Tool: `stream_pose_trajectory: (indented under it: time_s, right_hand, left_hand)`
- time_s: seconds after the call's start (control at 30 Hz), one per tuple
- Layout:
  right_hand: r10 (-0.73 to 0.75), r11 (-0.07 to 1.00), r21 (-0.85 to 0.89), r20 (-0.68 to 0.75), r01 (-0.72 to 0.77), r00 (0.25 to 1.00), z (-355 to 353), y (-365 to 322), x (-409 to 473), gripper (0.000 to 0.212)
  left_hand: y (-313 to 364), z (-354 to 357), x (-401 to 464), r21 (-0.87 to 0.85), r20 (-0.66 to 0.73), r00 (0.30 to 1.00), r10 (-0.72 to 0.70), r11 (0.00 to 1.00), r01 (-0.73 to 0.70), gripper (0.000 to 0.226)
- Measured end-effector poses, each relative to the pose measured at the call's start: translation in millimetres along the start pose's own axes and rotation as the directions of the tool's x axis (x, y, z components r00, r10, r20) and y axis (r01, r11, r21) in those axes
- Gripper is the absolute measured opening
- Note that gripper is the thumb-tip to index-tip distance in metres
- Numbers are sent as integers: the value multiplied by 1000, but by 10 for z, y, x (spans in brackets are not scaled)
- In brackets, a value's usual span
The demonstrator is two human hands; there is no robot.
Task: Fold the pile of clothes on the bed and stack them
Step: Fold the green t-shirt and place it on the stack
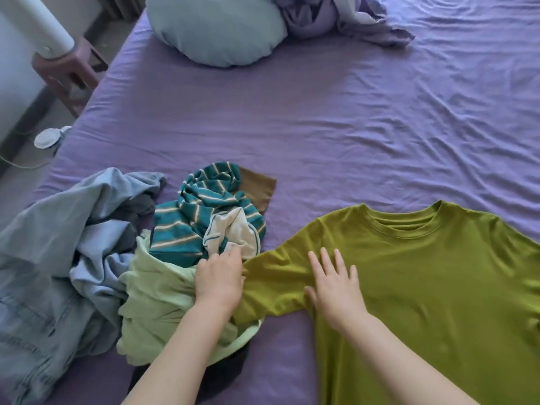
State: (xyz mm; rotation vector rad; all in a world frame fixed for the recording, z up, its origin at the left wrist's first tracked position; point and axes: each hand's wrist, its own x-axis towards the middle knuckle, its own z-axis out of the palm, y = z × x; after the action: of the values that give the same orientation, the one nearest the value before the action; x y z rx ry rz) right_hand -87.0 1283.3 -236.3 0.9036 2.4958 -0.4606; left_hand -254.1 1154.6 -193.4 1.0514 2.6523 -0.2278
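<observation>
Bed [321, 118] carrying an unfolded pile [96, 258] at its near left edge, with the olive T-shirt [423, 273] spread flat beside it. Right hand [336, 287] presses flat, fingers straight; left hand [219, 279] grips the sleeve end. Best practice: anchor the shoulder and draw the sleeve across taut before creasing.

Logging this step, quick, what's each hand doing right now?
Left hand: grips the olive-green shirt at its sleeve end.
Right hand: open, flat on the shirt.

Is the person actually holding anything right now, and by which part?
The left hand seems to grip the green T-shirt by its sleeve end, though its fingers are hidden. The right hand holds nothing; it lies flat on the shirt.
</observation>
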Motion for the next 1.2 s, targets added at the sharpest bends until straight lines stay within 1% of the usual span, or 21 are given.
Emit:
stream_pose_trajectory:
  time_s: [0.1, 0.17, 0.23, 0.3, 0.43, 0.53, 0.63, 0.7, 0.77, 0.8, 0.83, 0.87, 0.9, 0.93, 0.97, 1.0, 1.03, 1.07, 1.1, 1.17, 1.2]
  right_hand:
    - [-13, 999, -31, 6, 13, 1000, -70, 68, 44, 72]
    - [-27, 998, -52, 15, 27, 1000, -95, 102, 53, 75]
    - [-40, 997, -59, 24, 41, 999, -124, 115, 63, 76]
    - [-55, 997, -56, 22, 57, 998, -145, 113, 56, 74]
    - [-76, 996, -47, -4, 76, 997, -130, 119, 10, 67]
    - [-80, 995, -56, -11, 80, 997, -81, 127, -5, 69]
    - [-114, 990, -82, 55, 118, 992, -9, 92, 0, 73]
    - [-138, 986, -78, 76, 144, 987, 14, 100, 6, 73]
    - [-153, 987, 45, 32, 151, 988, -8, 167, 7, 68]
    - [-155, 973, 169, -8, 154, 988, -49, 228, 1, 64]
    - [-146, 925, 349, -46, 153, 988, -80, 271, -21, 59]
    - [-102, 812, 570, -69, 123, 992, -127, 325, -50, 53]
    - [-33, 625, 779, -42, 54, 999, -209, 389, -95, 45]
    - [31, 379, 925, 10, -21, 999, -273, 460, -139, 36]
    - [93, 154, 985, 61, -75, 994, -307, 549, -158, 32]
    - [145, 26, 994, 97, -102, 985, -315, 643, -164, 33]
    - [173, -10, 993, 115, -115, 978, -309, 721, -174, 35]
    - [184, 37, 992, 115, -124, 976, -291, 788, -181, 37]
    - [194, 139, 982, 99, -127, 976, -269, 845, -190, 40]
    - [196, 385, 917, 31, -106, 980, -189, 911, -179, 60]
    - [177, 482, 873, -9, -78, 984, -151, 918, -172, 70]
  left_hand:
    - [-16, -89, -19, -103, 24, 1000, 3, 995, -1, 23]
    - [-5, -119, -62, -300, 47, 999, 10, 954, 5, 23]
    - [24, -154, -96, -593, 100, 995, 18, 804, 45, 13]
    - [62, -166, -125, -742, 108, 993, 43, 669, 52, 13]
    - [148, -113, -178, -785, 68, 993, 92, 619, -4, 16]
    - [166, -54, -221, -782, 50, 998, 38, 623, 15, 24]
    - [179, -28, -247, -777, 62, 998, -10, 627, 55, 28]
    - [254, -45, -246, -784, 77, 997, 7, 618, 57, 29]
    - [392, -114, -231, -814, 70, 997, 32, 579, 39, 30]
    - [503, -151, -208, -841, 63, 997, 33, 540, 35, 30]
    - [608, -171, -197, -868, 63, 998, 20, 495, 45, 29]
    - [740, -195, -180, -895, 72, 997, 10, 442, 61, 29]
    - [903, -228, -167, -925, 105, 994, 16, 369, 92, 28]
    - [1081, -257, -173, -953, 151, 987, 51, 274, 132, 29]
    - [1258, -269, -189, -968, 202, 973, 108, 171, 182, 31]
    - [1417, -261, -214, -968, 240, 961, 140, 112, 225, 34]
    - [1538, -238, -239, -962, 267, 953, 139, 86, 257, 37]
    - [1603, -187, -266, -961, 262, 959, 106, 119, 249, 38]
    - [1629, -110, -281, -957, 228, 973, 47, 194, 215, 39]
    - [1582, 78, -282, -890, 82, 996, -30, 448, 87, 41]
    - [1548, 173, -289, -811, 7, 1000, -10, 585, 12, 46]
